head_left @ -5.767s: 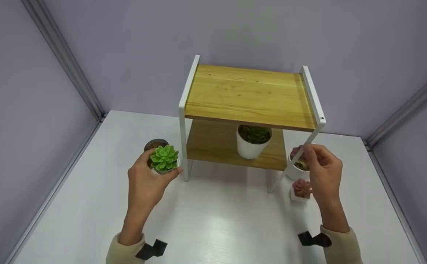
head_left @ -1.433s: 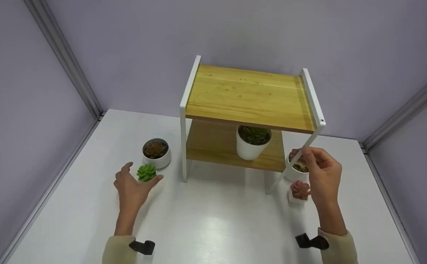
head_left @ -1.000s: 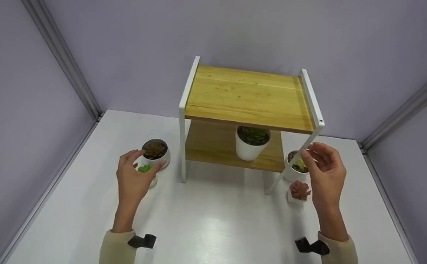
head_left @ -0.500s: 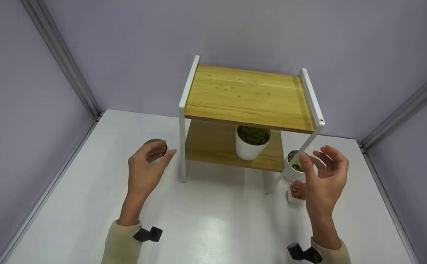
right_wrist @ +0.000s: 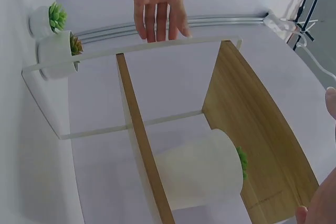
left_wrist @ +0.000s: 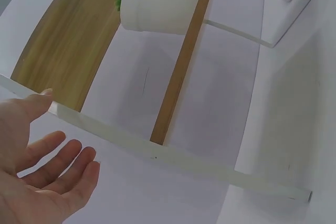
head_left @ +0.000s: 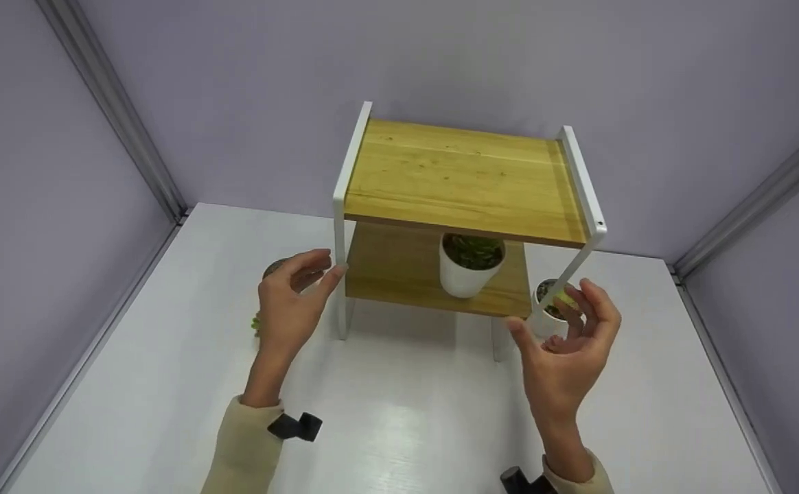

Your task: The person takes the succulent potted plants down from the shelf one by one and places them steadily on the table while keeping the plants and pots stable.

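Observation:
A small two-tier shelf with wooden boards point(head_left: 468, 178) and a white frame point(head_left: 340, 233) stands on the white table. My left hand point(head_left: 294, 302) is at its left front leg, thumb and fingers apart; in the left wrist view the thumb overlaps the white frame point(left_wrist: 115, 134). Near the right front leg, my right hand point(head_left: 568, 350) is spread with nothing in it. On the lower board sits a green plant in a white pot point(head_left: 465, 274). Mostly hidden behind my right hand is a pink succulent point(head_left: 554, 342).
Right of the shelf stands a white pot with a yellow-green succulent point(head_left: 552, 305). To the left, a small green succulent point(right_wrist: 56, 16) and a brown succulent in a white pot point(right_wrist: 55, 55) sit side by side. Walls enclose the table.
My left hand held the small green succulent, set it down by the brown one, then moved right to the shelf. My right hand has left the right leg, opening and shifting left toward me.

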{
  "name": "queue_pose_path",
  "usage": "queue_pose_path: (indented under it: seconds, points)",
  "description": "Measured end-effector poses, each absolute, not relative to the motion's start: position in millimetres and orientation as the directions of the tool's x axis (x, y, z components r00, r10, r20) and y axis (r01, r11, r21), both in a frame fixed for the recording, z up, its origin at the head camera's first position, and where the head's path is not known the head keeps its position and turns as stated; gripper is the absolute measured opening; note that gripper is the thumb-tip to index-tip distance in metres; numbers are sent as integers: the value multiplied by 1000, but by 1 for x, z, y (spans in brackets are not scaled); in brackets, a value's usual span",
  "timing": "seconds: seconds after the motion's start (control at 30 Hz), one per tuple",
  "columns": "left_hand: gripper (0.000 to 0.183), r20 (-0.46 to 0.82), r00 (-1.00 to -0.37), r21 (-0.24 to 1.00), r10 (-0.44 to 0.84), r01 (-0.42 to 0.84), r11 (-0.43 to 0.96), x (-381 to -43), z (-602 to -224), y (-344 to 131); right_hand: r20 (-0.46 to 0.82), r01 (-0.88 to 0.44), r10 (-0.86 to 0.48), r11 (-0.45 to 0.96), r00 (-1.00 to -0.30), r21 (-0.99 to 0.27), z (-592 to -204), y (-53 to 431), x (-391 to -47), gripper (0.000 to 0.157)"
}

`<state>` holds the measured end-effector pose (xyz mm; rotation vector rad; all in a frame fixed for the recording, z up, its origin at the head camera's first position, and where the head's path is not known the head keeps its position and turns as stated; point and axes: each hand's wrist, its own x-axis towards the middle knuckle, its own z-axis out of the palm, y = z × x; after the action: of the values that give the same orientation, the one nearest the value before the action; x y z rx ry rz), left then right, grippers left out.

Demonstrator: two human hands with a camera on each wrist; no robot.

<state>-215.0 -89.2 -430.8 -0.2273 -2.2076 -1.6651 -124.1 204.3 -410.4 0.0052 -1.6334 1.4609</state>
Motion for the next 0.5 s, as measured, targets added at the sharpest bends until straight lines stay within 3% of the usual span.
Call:
queue_pose_path:
  seconds: [0.3, 0.5]
  points:
    - [42, 400, -913, 892, -79, 367, 263, -218, -430, -76, 670, -489, 475, 460, -570, -741, -413, 179, -124, 101]
    - [40, 370, -923, 917, -107, 344, 200, -221, -429, -74, 628, -423, 481, 472, -611, -773, -413, 163, -123, 108]
